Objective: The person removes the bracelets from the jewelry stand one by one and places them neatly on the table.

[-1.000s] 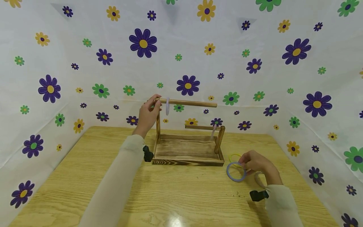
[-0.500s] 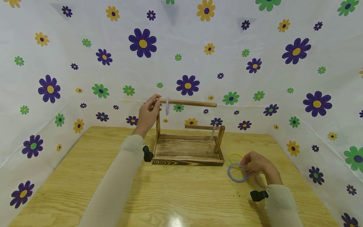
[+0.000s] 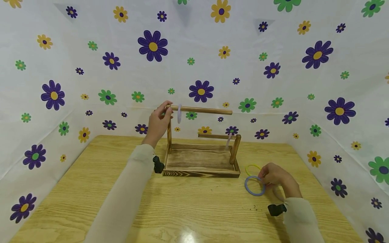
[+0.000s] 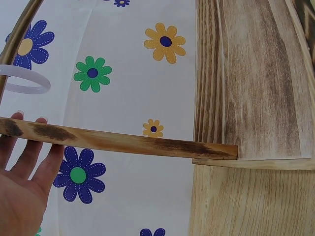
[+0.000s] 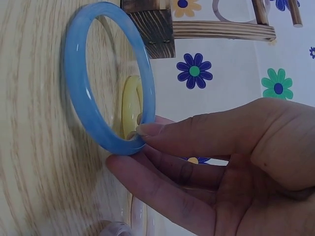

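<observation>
My left hand (image 3: 158,123) holds the top of the tall left post (image 4: 123,140) of a wooden bangle stand, its fingers behind the post in the left wrist view. A pale lilac bangle (image 3: 179,116) hangs on the upper rod (image 3: 206,110), close to that hand. Over the table at the right, my right hand (image 3: 276,176) pinches a blue bangle (image 5: 76,64) between thumb and fingers. The blue ring is tilted up from the wood in the right wrist view. Just behind it is a yellow bangle (image 5: 129,108), partly hidden by the blue ring and thumb.
A pinkish bangle (image 3: 228,141) hangs on the lower rod (image 3: 212,136) near the short right post (image 3: 235,150). The stand's shallow tray (image 3: 200,174) sits on the wooden table (image 3: 182,209). Pale, clear bangles (image 5: 140,216) lie below the right hand. Flowered cloth (image 3: 194,33) surrounds the table.
The blue bangle has shifted slightly right and tilted a little in my right hand. My left hand stays on the post.
</observation>
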Motion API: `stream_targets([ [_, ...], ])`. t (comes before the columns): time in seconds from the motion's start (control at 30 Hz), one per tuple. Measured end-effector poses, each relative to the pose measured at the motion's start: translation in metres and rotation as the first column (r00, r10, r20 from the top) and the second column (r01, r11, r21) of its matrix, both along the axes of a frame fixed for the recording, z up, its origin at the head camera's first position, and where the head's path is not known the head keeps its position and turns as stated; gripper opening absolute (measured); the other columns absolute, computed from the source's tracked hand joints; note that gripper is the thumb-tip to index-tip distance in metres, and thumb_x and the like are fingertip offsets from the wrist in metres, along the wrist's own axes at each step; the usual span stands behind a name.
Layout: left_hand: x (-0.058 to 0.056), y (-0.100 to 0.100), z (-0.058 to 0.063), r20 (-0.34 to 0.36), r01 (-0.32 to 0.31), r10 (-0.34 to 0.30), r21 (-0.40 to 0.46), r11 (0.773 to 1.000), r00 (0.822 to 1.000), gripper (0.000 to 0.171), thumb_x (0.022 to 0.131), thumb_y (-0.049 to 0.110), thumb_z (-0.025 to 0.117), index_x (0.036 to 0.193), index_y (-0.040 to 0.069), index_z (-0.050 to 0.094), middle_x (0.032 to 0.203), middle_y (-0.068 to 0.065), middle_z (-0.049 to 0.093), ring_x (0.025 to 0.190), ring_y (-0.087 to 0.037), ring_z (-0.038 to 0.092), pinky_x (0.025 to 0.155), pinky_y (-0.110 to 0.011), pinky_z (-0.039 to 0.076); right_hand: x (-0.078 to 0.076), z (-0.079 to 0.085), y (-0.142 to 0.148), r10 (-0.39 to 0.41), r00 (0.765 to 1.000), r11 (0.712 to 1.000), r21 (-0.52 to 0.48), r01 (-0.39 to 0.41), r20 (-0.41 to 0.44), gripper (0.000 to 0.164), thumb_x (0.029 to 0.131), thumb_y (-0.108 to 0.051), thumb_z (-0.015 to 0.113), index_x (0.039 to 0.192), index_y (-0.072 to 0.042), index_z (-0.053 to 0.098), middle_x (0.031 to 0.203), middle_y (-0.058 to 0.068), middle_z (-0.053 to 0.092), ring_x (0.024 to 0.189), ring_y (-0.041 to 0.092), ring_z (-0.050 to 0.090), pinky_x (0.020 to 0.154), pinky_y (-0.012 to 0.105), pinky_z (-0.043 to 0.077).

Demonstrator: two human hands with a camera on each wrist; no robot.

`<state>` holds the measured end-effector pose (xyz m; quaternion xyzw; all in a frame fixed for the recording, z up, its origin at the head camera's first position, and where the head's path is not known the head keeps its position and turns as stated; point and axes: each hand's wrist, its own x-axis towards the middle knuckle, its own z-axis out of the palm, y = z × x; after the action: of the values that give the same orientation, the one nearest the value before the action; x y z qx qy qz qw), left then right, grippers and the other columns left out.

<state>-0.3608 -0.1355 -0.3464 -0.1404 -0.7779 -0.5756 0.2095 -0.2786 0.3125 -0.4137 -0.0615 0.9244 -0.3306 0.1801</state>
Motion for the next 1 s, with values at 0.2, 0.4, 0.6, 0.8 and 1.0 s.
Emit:
stream_targets([
  [0.2,-0.011,-0.004,-0.01,-0.019,0.005,-0.005,0.009,1.0,1.0,0.041,0.111,0.033,0.047,0.147,0.017,0.055,0.13,-0.024,0.065,0.111,-0.038,0.07,0.088,-0.034,0.06,-0.001,-0.002,-0.001,-0.02,1.0,1.0,0.009,0.02,0.015,0.008,0.086,0.01,0.067,0.094,0.01,0.068,0.083,0.014,0.067,0.071,0.02,0.064,0.066,0.037,0.062],
  [0.4,-0.01,-0.004,-0.01,-0.018,0.006,-0.006,0.007,1.0,1.0,0.041,0.111,0.034,0.047,0.147,0.017,0.055,0.13,-0.024,0.065,0.11,-0.034,0.071,0.083,-0.028,0.059,-0.001,-0.003,-0.001,-0.017,1.0,1.0,0.018,0.017,0.023,0.009,0.085,0.011,0.067,0.093,0.01,0.069,0.081,0.012,0.066,0.07,0.02,0.064,0.066,0.037,0.062],
  [0.6,-0.011,-0.004,-0.01,-0.013,0.009,-0.009,0.016,1.0,1.0,0.04,0.111,0.033,0.048,0.147,0.017,0.055,0.131,-0.024,0.065,0.109,-0.034,0.071,0.079,-0.025,0.057,-0.001,-0.005,-0.001,-0.011,1.0,1.0,0.025,0.01,0.022,0.009,0.083,0.013,0.066,0.091,0.009,0.068,0.078,0.01,0.064,0.068,0.019,0.062,0.064,0.036,0.062],
  [0.8,-0.012,-0.003,-0.009,-0.007,0.01,-0.01,0.017,1.0,1.0,0.04,0.111,0.027,0.046,0.148,0.014,0.054,0.133,-0.025,0.064,0.113,-0.037,0.07,0.089,-0.04,0.06,-0.003,-0.006,-0.001,-0.018,0.999,1.0,0.026,0.017,0.027,0.008,0.083,0.014,0.067,0.089,0.008,0.068,0.078,0.009,0.063,0.069,0.02,0.062,0.065,0.036,0.062],
  [1.0,0.005,0.001,0.005,0.01,0.014,-0.015,0.01,1.0,1.0,0.037,0.112,0.02,0.046,0.147,0.012,0.055,0.13,-0.024,0.065,0.113,-0.04,0.069,0.092,-0.05,0.059,-0.002,-0.007,0.0,-0.011,0.999,1.0,0.026,0.01,0.037,0.008,0.085,0.014,0.066,0.088,0.007,0.069,0.079,0.01,0.065,0.069,0.02,0.065,0.066,0.036,0.063],
])
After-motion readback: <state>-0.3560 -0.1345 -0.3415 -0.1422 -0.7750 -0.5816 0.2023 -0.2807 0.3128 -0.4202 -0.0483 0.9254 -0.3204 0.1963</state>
